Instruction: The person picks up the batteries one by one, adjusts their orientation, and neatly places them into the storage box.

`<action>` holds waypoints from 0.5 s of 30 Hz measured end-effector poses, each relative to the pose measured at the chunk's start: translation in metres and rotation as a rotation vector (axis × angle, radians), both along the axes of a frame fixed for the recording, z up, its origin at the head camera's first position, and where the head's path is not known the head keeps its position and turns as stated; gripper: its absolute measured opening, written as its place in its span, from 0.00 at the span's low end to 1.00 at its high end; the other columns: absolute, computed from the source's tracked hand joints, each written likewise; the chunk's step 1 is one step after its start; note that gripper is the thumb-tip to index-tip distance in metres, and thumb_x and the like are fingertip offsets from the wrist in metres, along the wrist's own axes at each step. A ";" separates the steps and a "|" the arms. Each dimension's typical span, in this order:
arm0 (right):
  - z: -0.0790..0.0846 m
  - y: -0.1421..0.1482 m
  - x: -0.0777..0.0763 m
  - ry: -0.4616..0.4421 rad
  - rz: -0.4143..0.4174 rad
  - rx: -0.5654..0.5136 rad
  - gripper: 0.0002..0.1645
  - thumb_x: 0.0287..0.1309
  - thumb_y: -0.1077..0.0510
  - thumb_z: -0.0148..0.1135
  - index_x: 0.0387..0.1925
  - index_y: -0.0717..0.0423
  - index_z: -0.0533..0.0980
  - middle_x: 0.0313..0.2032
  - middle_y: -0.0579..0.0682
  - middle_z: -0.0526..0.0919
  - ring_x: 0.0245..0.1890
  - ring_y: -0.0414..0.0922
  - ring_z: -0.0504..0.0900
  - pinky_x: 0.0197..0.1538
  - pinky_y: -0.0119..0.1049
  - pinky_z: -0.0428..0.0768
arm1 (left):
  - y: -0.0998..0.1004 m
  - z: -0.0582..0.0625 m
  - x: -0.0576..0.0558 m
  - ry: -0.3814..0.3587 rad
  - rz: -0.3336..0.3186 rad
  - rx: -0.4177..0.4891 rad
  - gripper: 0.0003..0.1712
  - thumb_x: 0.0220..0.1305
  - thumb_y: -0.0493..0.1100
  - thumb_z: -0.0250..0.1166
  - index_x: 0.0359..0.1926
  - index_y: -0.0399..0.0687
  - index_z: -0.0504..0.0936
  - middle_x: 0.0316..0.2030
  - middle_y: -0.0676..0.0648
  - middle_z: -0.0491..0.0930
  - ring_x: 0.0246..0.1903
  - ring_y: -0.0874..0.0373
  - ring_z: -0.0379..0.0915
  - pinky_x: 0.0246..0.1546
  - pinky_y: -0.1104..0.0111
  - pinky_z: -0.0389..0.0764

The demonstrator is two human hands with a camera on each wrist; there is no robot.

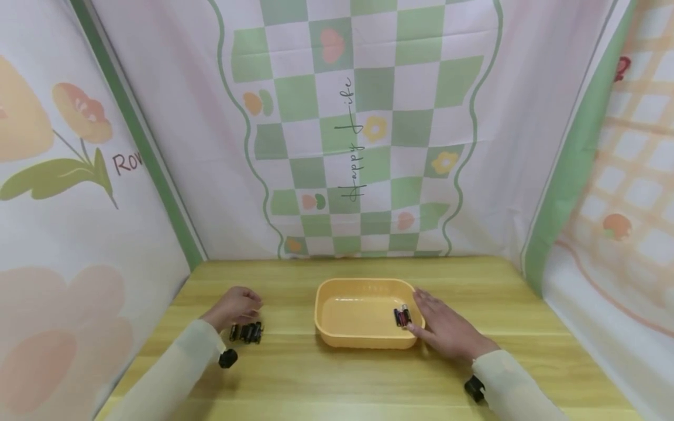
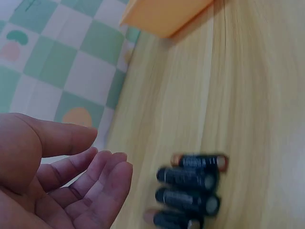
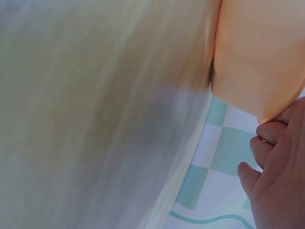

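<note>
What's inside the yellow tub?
A few small batteries lie together at the right end of the tub, near the right hand. The bit of floor underneath them is covered, so I can't see that.

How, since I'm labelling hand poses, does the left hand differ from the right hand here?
The left hand holds nothing and is near the dark batteries on the table; the right hand touches the right end of the yellow tray. The left hand's fingers curve inward, while the right hand's fingers reach out straighter. Both are bare and come out of pale sleeves.
</note>
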State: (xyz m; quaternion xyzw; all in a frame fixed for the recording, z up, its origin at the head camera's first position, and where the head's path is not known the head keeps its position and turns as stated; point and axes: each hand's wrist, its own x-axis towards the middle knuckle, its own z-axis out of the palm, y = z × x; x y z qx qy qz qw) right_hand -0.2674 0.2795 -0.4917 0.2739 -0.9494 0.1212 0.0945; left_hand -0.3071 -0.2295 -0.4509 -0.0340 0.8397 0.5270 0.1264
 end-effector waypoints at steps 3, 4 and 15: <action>0.000 -0.001 -0.001 0.012 0.009 -0.012 0.49 0.70 0.34 0.46 0.72 0.68 0.51 0.73 0.60 0.49 0.71 0.58 0.52 0.70 0.55 0.55 | -0.009 -0.001 0.002 0.007 0.013 0.006 0.15 0.67 0.34 0.60 0.51 0.27 0.74 0.47 0.33 0.76 0.41 0.44 0.78 0.42 0.56 0.84; 0.001 -0.001 0.000 0.019 0.012 -0.012 0.49 0.70 0.35 0.46 0.72 0.68 0.51 0.73 0.60 0.49 0.71 0.59 0.53 0.70 0.56 0.55 | -0.011 -0.002 0.003 0.010 0.014 0.009 0.16 0.67 0.34 0.60 0.51 0.27 0.74 0.47 0.33 0.76 0.40 0.44 0.78 0.42 0.56 0.84; 0.001 0.000 -0.001 0.006 0.013 -0.007 0.49 0.70 0.34 0.45 0.72 0.68 0.50 0.73 0.60 0.48 0.71 0.59 0.52 0.70 0.56 0.54 | -0.038 -0.011 0.001 0.022 0.037 -0.106 0.13 0.63 0.33 0.62 0.47 0.29 0.77 0.33 0.38 0.80 0.29 0.51 0.76 0.31 0.62 0.82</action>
